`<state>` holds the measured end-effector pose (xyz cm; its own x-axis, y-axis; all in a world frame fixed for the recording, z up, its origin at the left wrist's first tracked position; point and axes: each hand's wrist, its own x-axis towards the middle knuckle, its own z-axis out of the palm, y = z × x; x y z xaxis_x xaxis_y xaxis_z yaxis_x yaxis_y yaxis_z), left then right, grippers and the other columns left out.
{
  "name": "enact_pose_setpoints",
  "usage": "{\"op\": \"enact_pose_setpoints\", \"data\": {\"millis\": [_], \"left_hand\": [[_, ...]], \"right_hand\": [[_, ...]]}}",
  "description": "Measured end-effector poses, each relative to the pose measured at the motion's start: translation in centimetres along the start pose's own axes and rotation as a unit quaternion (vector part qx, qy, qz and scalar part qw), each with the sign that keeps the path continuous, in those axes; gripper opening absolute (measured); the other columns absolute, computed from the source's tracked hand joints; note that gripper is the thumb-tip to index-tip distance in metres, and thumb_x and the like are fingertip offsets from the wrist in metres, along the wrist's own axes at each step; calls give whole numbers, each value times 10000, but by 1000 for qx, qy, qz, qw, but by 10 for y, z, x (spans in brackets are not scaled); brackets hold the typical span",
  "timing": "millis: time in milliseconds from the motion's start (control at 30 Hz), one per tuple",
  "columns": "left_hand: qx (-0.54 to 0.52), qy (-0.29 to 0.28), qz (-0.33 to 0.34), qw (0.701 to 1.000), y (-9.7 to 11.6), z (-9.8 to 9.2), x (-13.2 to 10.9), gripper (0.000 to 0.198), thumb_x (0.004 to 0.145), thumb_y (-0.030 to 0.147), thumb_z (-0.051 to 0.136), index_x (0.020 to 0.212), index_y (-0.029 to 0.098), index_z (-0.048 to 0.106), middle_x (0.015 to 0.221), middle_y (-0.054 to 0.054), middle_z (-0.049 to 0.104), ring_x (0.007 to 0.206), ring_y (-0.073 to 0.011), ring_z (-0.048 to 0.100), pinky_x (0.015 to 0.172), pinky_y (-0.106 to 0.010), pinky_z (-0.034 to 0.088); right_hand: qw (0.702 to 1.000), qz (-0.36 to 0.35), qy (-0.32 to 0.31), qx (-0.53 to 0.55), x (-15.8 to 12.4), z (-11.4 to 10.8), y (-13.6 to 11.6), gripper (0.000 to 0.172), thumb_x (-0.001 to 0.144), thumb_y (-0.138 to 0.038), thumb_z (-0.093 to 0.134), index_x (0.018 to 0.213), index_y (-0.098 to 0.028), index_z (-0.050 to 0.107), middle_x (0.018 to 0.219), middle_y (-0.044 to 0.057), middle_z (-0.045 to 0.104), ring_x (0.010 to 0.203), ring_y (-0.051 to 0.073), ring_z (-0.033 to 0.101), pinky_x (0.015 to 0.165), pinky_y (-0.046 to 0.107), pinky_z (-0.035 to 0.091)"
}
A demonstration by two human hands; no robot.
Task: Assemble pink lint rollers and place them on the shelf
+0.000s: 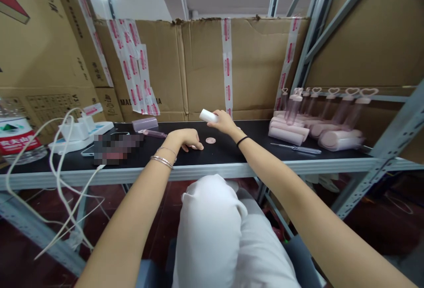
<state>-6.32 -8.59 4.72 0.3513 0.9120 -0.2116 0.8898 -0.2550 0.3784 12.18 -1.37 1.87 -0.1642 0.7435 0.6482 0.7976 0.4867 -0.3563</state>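
My right hand [226, 123] is closed around a white cylinder [208, 115], which it holds tilted above the black tabletop [232, 153]. One end of the cylinder sticks out to the left of the fingers. Lower and to the left, my left hand [189, 138] rests at the tabletop with its fingers curled downward. What lies under those fingertips, if anything, I cannot make out. A small flat pink disc [210, 140] lies just right of the left hand, below the white cylinder. Left of that hand are a purple slender piece [154, 134] and a purple half-round piece [145, 124].
Pink cylinders [288, 130] and clear tubes with heart-shaped loops [346, 98] stand at right, behind a thin screwdriver-like tool [296, 148]. At left are a phone [114, 146], a power strip [84, 135], white cables [54, 168] and a bottle [20, 135]. Cardboard [202, 67] walls the back.
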Motion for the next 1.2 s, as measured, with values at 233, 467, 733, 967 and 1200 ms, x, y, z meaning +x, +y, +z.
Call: {"op": "enact_pose_setpoints", "data": {"millis": [233, 467, 733, 967, 1200], "left_hand": [[-361, 214, -110, 901, -18, -1, 37, 187, 619, -20, 638, 543, 148, 607, 440, -39, 529, 370, -155, 490, 356, -222, 345], [-531, 293, -38, 795, -19, -3, 50, 218, 683, -69, 538, 647, 113, 653, 526, -8, 549, 407, -74, 438, 415, -178, 319], [-598, 350, 21, 720, -9, -1, 43, 266, 903, 150, 408, 777, 125, 640, 610, 4, 556, 500, -90, 478, 462, -200, 308], [-643, 316, 55, 696, -6, -1, 35, 379, 980, 300, 364, 775, 135, 636, 627, 2, 568, 504, -95, 482, 487, -213, 308], [-642, 226, 74, 729, -8, -1, 30, 441, 988, 403, 310, 864, 147, 648, 699, -28, 644, 555, -133, 583, 492, -230, 426]], "right_hand": [[1000, 18, -10, -4, -3, -1, 1, 483, 756, -335, 730, 1176, -126, 614, 1142, 124, 623, 1023, 228, 599, 922, 342, 449], [996, -58, -59, -37, -8, 1, -4, 496, 729, -317, 763, 1174, -144, 628, 1145, 118, 617, 1072, 257, 582, 958, 373, 441], [987, -150, -55, 38, -24, -8, -36, 475, 736, -259, 762, 1168, -135, 606, 1135, 106, 591, 1063, 229, 565, 943, 347, 437], [982, -171, -27, 76, -25, -5, -37, 474, 737, -266, 762, 1162, -137, 597, 1102, 101, 593, 1044, 233, 580, 939, 362, 444], [975, -205, -20, 82, -27, -7, -36, 495, 747, -315, 754, 1175, -119, 601, 1081, 101, 604, 995, 231, 595, 920, 363, 452]]}}
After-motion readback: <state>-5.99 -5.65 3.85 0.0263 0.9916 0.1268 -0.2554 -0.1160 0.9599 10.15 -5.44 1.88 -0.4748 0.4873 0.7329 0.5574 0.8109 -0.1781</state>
